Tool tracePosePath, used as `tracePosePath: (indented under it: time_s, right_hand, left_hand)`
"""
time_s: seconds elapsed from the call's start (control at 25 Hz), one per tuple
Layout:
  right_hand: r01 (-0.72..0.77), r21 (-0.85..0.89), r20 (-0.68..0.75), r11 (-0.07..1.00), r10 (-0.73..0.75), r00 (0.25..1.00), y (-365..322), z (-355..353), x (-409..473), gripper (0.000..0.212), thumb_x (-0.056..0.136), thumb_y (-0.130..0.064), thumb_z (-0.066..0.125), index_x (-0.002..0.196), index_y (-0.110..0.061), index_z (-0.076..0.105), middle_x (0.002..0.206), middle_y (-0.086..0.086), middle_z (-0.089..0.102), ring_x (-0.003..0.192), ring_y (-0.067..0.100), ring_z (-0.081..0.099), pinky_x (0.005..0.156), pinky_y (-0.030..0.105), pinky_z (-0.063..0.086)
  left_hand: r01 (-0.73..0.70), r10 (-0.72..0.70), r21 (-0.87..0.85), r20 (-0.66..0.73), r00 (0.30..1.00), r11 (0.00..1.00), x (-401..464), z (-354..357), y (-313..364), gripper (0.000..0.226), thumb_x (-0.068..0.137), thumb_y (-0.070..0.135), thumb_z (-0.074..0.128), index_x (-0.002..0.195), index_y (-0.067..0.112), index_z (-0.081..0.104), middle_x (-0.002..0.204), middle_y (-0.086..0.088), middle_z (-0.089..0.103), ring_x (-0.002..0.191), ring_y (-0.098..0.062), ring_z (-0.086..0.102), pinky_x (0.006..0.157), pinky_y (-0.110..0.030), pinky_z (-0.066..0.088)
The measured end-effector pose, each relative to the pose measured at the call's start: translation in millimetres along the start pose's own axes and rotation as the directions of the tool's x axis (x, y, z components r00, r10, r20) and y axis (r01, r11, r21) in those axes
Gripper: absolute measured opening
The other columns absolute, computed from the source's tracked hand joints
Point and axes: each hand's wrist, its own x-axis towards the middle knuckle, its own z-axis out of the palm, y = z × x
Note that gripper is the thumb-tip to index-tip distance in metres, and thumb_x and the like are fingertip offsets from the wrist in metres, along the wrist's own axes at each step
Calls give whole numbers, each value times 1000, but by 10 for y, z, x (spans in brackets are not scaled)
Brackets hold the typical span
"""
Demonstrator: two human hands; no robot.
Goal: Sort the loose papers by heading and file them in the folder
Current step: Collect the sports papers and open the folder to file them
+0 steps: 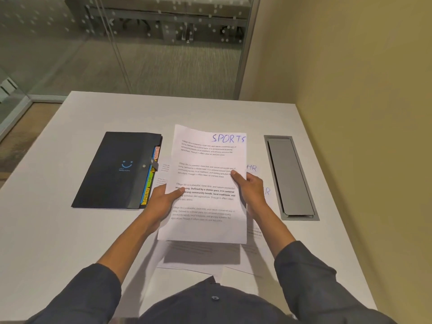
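Observation:
I hold a printed sheet headed SPORTS [205, 160] in blue ink above the table. My left hand [163, 197] grips its left edge, thumb on the text. My right hand [250, 188] grips the right edge, thumb on top. Beneath it lie several loose papers [201, 256], two showing handwritten HR [252, 167] headings at the right. A dark folder [117, 171] with a smiley logo lies shut to the left, coloured tabs [149, 178] sticking out, one reading SPORTS.
The white table [70, 242] ends at a yellow wall on the right and a glass partition behind. A grey metal cable hatch [289, 178] is set into the tabletop right of the papers.

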Motion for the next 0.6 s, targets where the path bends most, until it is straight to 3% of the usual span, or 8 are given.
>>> tracePosePath:
  time_s: [0.08,0.2,0.32,0.4,0.52,0.6]
  right_hand:
    - [-68,-61,-18,996,67,998,79,-42,57,16,94,-30,65,90,-15,72,91,3,76,80,14,71,73,28,57]
    - [-145,-250,-171,957,103,980,357,-198,100,21,94,-34,62,97,-15,71,94,3,76,83,17,71,82,37,56]
    - [-203,-546,-275,813,56,960,690,-282,30,25,90,-33,63,110,-18,68,105,1,73,90,18,67,82,31,50]
    - [-211,-689,-248,694,48,967,877,-222,-30,36,88,-38,64,118,-17,63,109,1,69,99,23,63,82,31,45]
    - [-187,-813,-186,551,58,981,1085,1,-95,39,85,-52,60,107,-20,59,105,-1,61,95,22,59,75,29,39]
    - [-221,-858,-217,465,61,974,1177,158,-123,54,82,-58,58,112,-13,59,115,2,59,103,26,58,88,34,43]
  left_hand:
    - [-30,30,2,-53,998,1000,-17,-111,-51,33,96,10,56,128,13,57,113,-1,68,100,-20,67,90,-39,52]
    - [-30,32,18,-97,995,999,-52,-330,-124,28,96,7,55,124,11,59,103,2,70,96,-20,68,90,-39,51]
    - [2,2,33,-136,991,999,-77,-583,-179,26,96,7,55,121,12,61,101,3,71,93,-21,69,87,-39,53]
    - [11,-4,43,-154,988,999,-85,-731,-192,26,96,7,55,120,12,62,99,4,72,93,-20,70,81,-36,54]
    - [20,-10,65,-158,987,998,-90,-884,-171,26,96,8,55,121,12,62,102,3,72,95,-23,69,83,-38,54]
    - [20,-9,69,-153,988,997,-92,-955,-140,24,96,8,55,118,15,61,100,4,71,93,-22,70,80,-36,54]
